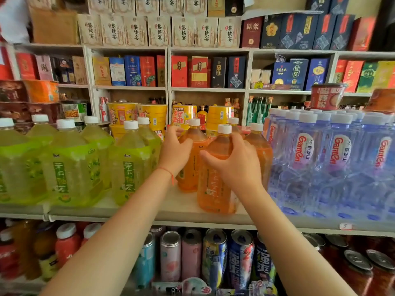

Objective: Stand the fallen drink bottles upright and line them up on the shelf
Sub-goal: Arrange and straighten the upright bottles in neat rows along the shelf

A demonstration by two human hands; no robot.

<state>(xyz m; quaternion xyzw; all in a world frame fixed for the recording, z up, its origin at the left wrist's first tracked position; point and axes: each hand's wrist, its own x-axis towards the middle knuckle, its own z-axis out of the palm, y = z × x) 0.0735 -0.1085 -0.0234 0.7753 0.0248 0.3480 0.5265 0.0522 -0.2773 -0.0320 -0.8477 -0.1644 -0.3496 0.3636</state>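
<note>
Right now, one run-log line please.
left hand grips rear orange bottle | right hand grips front orange bottle | both upright on shelf

The left hand covers the shoulder of one orange bottle, and its fingertips are hidden behind the bottle. The right hand hides the upper body of the front orange bottle, whose label is too blurred to read. Two more orange bottles behind show only in part. The green bottle at far left is cut by the frame edge.
</note>
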